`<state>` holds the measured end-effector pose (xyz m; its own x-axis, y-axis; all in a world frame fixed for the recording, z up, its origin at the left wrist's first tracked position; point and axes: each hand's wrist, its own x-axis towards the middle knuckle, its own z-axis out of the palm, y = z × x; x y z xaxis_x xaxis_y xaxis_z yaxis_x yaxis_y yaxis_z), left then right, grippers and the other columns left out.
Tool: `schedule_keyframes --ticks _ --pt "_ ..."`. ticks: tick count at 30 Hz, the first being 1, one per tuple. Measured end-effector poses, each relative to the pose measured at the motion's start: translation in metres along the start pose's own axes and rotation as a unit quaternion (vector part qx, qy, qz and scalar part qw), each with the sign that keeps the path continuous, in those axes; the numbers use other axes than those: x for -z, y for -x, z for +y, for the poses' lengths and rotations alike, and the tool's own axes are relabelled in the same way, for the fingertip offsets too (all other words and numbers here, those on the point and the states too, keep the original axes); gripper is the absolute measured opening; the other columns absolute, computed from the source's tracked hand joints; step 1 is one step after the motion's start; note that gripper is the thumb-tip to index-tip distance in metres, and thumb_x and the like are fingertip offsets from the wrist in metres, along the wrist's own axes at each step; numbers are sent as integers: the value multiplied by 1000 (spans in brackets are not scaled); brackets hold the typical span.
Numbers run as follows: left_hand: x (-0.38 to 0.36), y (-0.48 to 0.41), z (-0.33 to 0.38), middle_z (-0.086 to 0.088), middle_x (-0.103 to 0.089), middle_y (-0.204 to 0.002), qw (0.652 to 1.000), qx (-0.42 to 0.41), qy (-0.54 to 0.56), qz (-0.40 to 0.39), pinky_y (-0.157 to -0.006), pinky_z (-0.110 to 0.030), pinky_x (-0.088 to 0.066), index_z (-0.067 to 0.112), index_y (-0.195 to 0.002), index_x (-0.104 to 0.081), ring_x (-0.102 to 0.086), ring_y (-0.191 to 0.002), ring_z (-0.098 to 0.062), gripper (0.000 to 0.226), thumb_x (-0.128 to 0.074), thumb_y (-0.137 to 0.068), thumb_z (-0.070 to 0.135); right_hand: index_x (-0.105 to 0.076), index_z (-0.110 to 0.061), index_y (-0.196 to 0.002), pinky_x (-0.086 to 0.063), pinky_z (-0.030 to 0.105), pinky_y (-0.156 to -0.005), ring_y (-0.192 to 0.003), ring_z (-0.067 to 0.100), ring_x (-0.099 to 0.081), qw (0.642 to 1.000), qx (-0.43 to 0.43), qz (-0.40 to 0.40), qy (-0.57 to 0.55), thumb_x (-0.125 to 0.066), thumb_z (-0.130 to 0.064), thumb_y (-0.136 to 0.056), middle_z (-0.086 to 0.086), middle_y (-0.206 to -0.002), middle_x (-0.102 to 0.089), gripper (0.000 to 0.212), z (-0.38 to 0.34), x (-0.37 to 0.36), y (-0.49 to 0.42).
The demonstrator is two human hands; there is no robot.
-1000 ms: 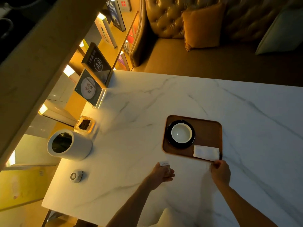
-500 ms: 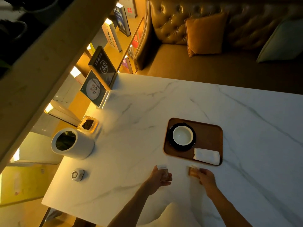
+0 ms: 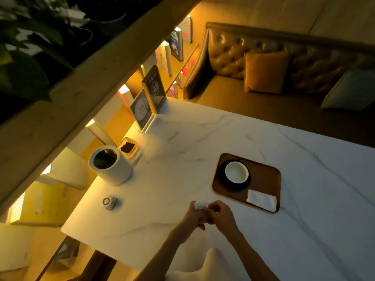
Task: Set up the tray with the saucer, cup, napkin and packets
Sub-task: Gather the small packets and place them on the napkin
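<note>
Near the tabletop's [image 3: 182, 151] front edge, at about 7 o'clock from the tray [image 3: 265, 175], the two hands meet just above the marble. The left hand [image 3: 191, 219] has its fingers curled and pinches a small white packet [image 3: 200, 205], whose top edge sticks up past the fingertips. The right hand [image 3: 222, 217] comes in from 3 o'clock with its fingers bent toward the same packet. Whether it grips that packet or anything else I cannot tell, since the fingers hide the gap between the hands.

The wooden tray lies flat, apart from the hands. On its 9 o'clock half a black saucer [image 3: 233, 187] carries a cup [image 3: 236, 173], upright, with a pale inside. A folded white napkin [image 3: 261, 200] lies in the tray's 5 o'clock corner, just beside the saucer.

Out at 9 o'clock from the tray stands a white cylindrical container [image 3: 113, 173]. A small dish [image 3: 128, 147] of something dark sits at its 1 o'clock, and a small round gadget [image 3: 109, 202] at its 6 o'clock.
</note>
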<state>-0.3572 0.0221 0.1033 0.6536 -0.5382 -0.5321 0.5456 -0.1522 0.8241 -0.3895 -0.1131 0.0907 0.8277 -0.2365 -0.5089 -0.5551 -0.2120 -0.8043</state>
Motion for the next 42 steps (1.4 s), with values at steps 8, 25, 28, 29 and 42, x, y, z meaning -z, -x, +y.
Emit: schedule_keyframes --ticks 8,25,28,29,42 --pt "27 40 -16 -16 -59 -91 975 32 182 126 -80 -40 -53 3 -104 -55 -61 -84 -27 20 -55 -91 18 -63 -15 -114 -60 30 -69 -84 23 -71 990 -6 -57 -129 -66 -17 -88 13 -99 -71 26 3 -32 38" --pt "54 0 -32 1 -63 -98 921 -92 -301 231 -67 -11 -42 16 -97 -68 -57 -82 -11 7 -64 -92 14 -64 -14 -101 -51 14 -74 -83 10 -61 981 97 47 159 -68 -24 -87 0 -95 -66 18 5 -39 1" --pt "51 -24 -33 -2 -61 -101 919 -78 -319 218 -70 -7 -40 14 -105 -68 -55 -84 -11 17 -60 -93 6 -65 -12 -102 -52 18 -75 -85 14 -63 989 60 48 128 -68 -24 -86 2 -97 -64 20 8 -38 -21" --pt "51 -32 -34 -5 -61 -102 920 -70 -320 214 -72 -10 -42 12 -104 -69 -56 -85 -14 16 -60 -92 5 -65 -12 -102 -54 20 -77 -87 16 -64 992 44 48 108 -69 -23 -86 2 -97 -64 20 9 -37 -30" --pt "64 -100 -50 -10 -64 -121 929 51 -286 229 -93 -22 -45 7 -120 -68 -61 -110 -23 28 -55 -95 3 -70 -14 -99 -51 21 -75 -84 14 -62 993 -114 30 30 -60 -13 -91 1 -93 -68 13 36 -46 -109"
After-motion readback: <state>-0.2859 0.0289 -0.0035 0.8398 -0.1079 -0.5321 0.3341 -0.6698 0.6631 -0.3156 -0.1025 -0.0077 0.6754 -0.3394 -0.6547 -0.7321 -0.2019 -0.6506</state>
